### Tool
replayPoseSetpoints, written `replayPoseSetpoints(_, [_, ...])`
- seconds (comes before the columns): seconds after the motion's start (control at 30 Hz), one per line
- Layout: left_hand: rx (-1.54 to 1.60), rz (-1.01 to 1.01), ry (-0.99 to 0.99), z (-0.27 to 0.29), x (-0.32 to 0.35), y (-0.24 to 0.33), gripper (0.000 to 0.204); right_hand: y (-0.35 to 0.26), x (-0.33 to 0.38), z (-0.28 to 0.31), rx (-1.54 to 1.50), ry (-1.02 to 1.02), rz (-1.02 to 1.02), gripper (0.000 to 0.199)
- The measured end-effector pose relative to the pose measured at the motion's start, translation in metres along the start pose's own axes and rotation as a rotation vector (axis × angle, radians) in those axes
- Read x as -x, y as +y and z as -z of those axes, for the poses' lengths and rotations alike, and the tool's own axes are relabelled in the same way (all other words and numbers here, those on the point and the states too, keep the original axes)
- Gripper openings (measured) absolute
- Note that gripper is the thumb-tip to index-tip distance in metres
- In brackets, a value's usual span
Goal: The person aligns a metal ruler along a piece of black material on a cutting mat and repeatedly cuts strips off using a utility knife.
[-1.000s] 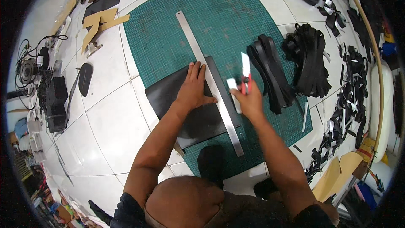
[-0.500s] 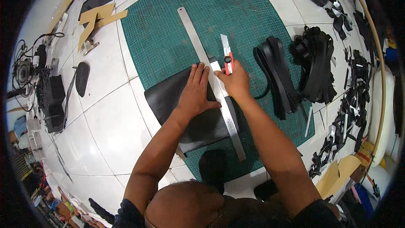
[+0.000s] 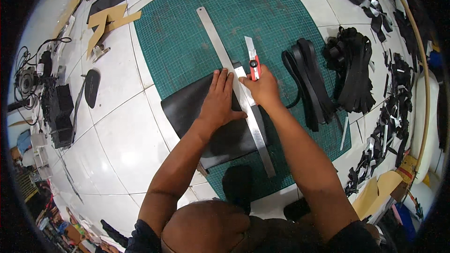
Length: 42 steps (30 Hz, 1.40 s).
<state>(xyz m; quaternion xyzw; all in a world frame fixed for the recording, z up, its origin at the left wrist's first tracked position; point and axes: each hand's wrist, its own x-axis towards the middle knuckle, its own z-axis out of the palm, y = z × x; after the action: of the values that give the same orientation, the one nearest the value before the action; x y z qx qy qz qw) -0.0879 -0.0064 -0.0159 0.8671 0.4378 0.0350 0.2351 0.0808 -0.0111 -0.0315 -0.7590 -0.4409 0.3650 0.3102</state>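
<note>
A long steel ruler (image 3: 212, 33) lies aslant over a black leather-like sheet (image 3: 183, 105) on the green cutting mat (image 3: 173, 33). My left hand (image 3: 218, 103) rests flat with fingers stretched, its fingertips and thumb touching the ruler's left edge. Just right of the ruler, my right hand (image 3: 263, 88) grips a red utility knife (image 3: 254, 68), its blade pointing away from me and raised off the ruler. My right thumb and lower fingers are by a narrow white piece (image 3: 240, 73) along the ruler; whether they pinch it I cannot tell.
Two bundles of black strips (image 3: 307, 84) (image 3: 351, 72) lie at the mat's right. Beyond them black scraps (image 3: 386, 117) are heaped along the tiled floor (image 3: 119, 145). Tan card pieces (image 3: 108, 18) lie at far left, with a black oval piece (image 3: 92, 88) nearer.
</note>
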Motion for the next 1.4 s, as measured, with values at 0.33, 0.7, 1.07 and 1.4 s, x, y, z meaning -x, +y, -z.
replayPoseSetpoints(0.33, [-0.056, 0.029, -0.023, 0.002, 0.000, 0.002, 0.121, 0.014, 0.054, 0.014, 0.121, 0.039, 0.073, 0.043])
replayPoseSetpoints(0.7, [0.046, 0.017, -0.008, -0.005, -0.003, -0.003, 0.126, 0.073, 0.172, 0.060, 0.104, -0.052, -0.176, 0.043])
replayPoseSetpoints(1.07, [0.009, 0.021, -0.023, -0.005, -0.003, 0.001, 0.125, 0.090, 0.167, 0.062, 0.008, -0.152, -0.247, 0.049])
replayPoseSetpoints(1.4, [0.031, 0.009, -0.013, -0.007, -0.003, -0.002, 0.126, 0.081, 0.162, 0.067, -0.036, -0.135, -0.211, 0.038])
